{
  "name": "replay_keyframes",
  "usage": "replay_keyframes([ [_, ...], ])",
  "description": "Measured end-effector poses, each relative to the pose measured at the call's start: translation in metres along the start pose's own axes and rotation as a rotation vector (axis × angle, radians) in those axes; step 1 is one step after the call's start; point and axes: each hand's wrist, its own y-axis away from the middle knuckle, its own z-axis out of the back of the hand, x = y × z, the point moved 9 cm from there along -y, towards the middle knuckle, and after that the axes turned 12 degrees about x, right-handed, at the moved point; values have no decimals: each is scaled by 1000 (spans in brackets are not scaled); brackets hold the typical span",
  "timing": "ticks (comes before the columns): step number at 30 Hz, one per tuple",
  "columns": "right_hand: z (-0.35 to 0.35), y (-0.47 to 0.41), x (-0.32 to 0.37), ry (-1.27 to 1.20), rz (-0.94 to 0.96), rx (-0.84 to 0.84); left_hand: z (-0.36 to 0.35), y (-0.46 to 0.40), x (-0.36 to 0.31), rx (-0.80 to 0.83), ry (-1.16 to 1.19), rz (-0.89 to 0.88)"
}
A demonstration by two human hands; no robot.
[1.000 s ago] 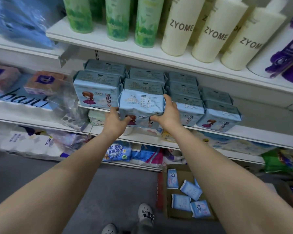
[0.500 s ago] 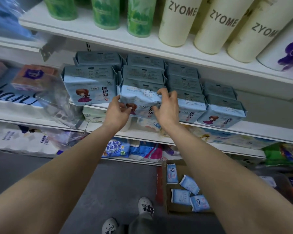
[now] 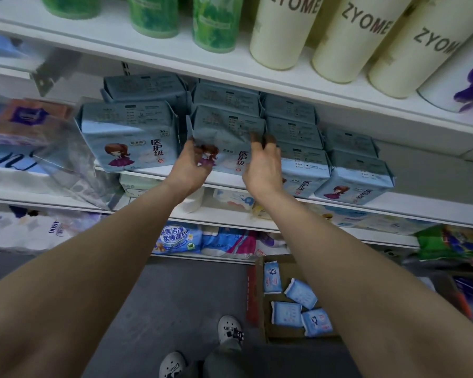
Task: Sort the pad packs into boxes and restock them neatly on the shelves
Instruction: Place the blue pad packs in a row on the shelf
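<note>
Pad pack (image 3: 227, 140) sits on the shelf (image 3: 410, 205), left hand (image 3: 189, 167) and right hand (image 3: 262, 170) gripping its sides. Squaring it flush with neighbouring packs (image 3: 303, 165) (fronts level) would finish neatly.

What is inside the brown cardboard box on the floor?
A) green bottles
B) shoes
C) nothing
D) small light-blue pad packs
D: the open brown cardboard box on the grey floor holds several small light-blue pad packs lying loose, below the person's right arm.
</note>
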Motion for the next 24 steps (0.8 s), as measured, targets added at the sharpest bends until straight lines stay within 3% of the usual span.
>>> replay_keyframes([
  [6,3,12,0,-61,60,62,-6,10,-3,21,-62,-25],
  [16,45,85,-11,12,187,-12,-29,68,-66,59,-366,-289],
  [24,106,171,-83,101,124,-103,-128,123,-117,197,-539,-452],
])
